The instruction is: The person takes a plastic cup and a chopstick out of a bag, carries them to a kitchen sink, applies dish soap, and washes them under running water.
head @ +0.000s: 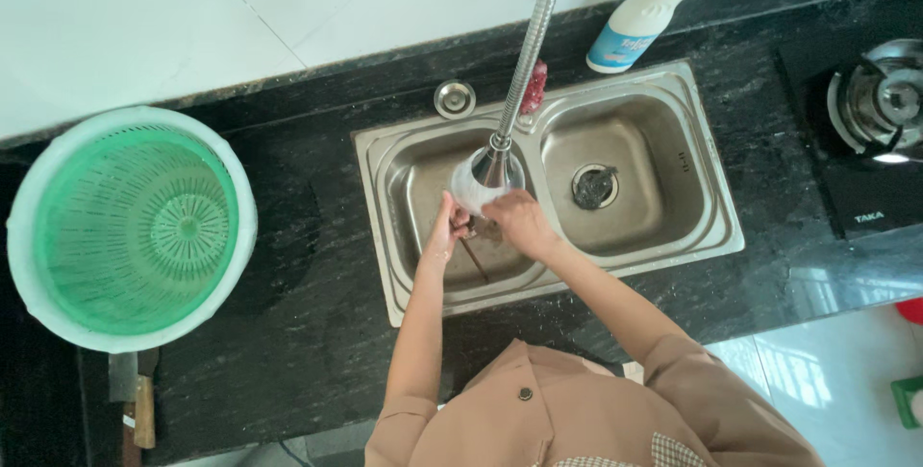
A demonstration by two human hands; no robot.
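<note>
**Steel sink, two hands on a clear cup under the tap**

Steel is most of what I see from the head camera: a double-bowl sink (716,227) set into a dark speckled stone counter (308,313). Both hands are over the left bowl. My left hand (444,228) has its fingers curled against the near side of a clear glass cup (478,186), gripping it from the left. My right hand (519,222) is closed around the cup's lower right side, fingers wrapped in; I cannot tell how tightly, since the knuckles hide the fingertips. The cup sits directly under the end of a long flexible metal faucet (527,53) that slants down from the wall. Whether water is running I cannot tell.

The right bowl holds only its drain (593,186). Behind the sink stands a white squeeze bottle with a blue label (639,17), and a small round metal cap (455,98) sits in the counter near the back left corner. Well to the left, a green colander rests inside a white basin (24,236). A cleaver with a wooden handle (135,400) lies just below that. A gas burner (880,101) is at the far right.
</note>
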